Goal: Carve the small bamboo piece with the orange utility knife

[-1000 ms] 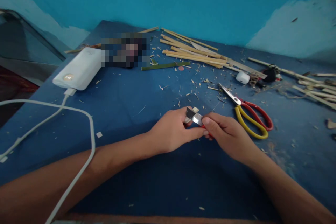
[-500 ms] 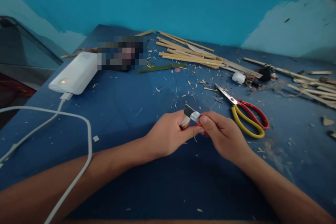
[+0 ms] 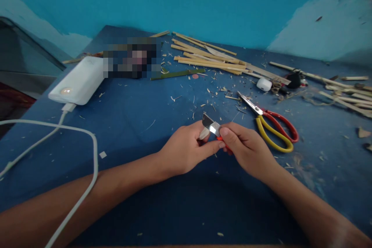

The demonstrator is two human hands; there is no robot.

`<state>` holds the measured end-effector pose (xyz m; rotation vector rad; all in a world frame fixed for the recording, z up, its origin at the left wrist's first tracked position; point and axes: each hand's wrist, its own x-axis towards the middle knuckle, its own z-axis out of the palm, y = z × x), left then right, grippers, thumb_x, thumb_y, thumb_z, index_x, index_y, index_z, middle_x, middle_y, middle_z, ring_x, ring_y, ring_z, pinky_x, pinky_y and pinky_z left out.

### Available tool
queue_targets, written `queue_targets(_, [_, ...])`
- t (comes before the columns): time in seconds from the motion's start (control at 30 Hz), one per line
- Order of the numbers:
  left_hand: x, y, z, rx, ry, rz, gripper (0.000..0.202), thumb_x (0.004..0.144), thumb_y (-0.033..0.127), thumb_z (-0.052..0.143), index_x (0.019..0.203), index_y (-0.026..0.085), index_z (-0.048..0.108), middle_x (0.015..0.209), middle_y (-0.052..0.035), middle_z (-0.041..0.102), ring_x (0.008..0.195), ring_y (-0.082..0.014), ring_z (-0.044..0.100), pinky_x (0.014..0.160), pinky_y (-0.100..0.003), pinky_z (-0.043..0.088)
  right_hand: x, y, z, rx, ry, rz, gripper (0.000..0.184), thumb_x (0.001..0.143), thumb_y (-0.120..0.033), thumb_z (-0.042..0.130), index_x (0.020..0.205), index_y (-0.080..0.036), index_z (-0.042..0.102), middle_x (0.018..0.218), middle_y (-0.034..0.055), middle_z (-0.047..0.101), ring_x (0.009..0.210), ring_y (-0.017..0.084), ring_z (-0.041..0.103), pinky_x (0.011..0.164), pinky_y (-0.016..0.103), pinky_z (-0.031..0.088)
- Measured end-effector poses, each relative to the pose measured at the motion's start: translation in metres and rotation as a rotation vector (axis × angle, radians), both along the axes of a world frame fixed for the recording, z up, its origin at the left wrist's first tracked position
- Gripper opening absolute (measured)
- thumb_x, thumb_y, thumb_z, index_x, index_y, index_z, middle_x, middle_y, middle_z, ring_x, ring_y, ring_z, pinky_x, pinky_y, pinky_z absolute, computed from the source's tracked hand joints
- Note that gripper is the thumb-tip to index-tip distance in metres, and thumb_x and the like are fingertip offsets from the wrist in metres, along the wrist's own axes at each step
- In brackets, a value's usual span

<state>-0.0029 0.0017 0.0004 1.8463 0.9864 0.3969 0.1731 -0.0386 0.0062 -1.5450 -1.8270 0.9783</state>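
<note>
My right hand (image 3: 247, 147) is closed round a red-handled utility knife (image 3: 214, 128), its dark blade pointing up and to the left. My left hand (image 3: 186, 147) grips a pale piece of wood or bamboo (image 3: 204, 133), most of it hidden in the fist. The blade lies over the tip of that piece; whether they touch I cannot tell. My left thumb stretches across to the knife by my right fingers. Just right of my right hand rest scissors (image 3: 266, 122) with one red and one yellow handle, blades partly apart.
Several split bamboo strips (image 3: 209, 60) lie at the back, with more sticks (image 3: 354, 99) at the right. A green strip (image 3: 178, 74) and shavings are scattered across the blue table (image 3: 122, 205). A white power bank (image 3: 78, 81) with a white cable (image 3: 95, 151) sits left, the cable crossing my left forearm.
Both hands keep nearly the same grip. The knife's metal end has tilted slightly and shows brighter. The whole view has shifted a little.
</note>
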Motion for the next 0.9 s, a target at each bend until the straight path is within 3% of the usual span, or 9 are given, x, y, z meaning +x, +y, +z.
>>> queue_targets(0.43, [0.0015, -0.0012, 0.0026, -0.032, -0.027, 0.024, 0.028, 0.079, 0.046, 0.055, 0.075, 0.020, 0.046, 0.068, 0.0040, 0.051, 0.060, -0.0107, 0.047, 0.053, -0.023, 0.035, 0.0016, -0.0001, -0.0017, 0.002, 0.027, -0.002, 0.031, 0.093, -0.039, 0.043, 0.072, -0.020, 0.055, 0.060, -0.0019, 0.052, 0.055, 0.011, 0.049, 0.051, 0.024, 0.037])
queue_targets(0.73, [0.0000, -0.0025, -0.0023, 0.039, 0.012, 0.024, 0.036, 0.083, 0.055, 0.047, 0.073, 0.020, 0.044, 0.061, 0.0052, 0.050, 0.056, -0.0102, 0.046, 0.048, -0.023, 0.030, 0.0024, -0.0038, -0.0061, 0.001, 0.073, -0.107, 0.030, 0.091, -0.043, 0.044, 0.080, -0.020, 0.058, 0.059, -0.0020, 0.052, 0.053, 0.012, 0.049, 0.049, 0.024, 0.037])
queue_targets(0.9, [0.0019, -0.0053, -0.0027, 0.049, -0.022, 0.050, 0.035, 0.088, 0.049, 0.041, 0.070, 0.020, 0.040, 0.053, 0.0073, 0.043, 0.047, -0.0072, 0.038, 0.044, -0.023, 0.025, 0.0010, -0.0039, -0.0035, 0.045, 0.073, -0.140, 0.029, 0.092, -0.040, 0.045, 0.074, -0.019, 0.056, 0.057, -0.0027, 0.054, 0.051, 0.010, 0.050, 0.048, 0.023, 0.037])
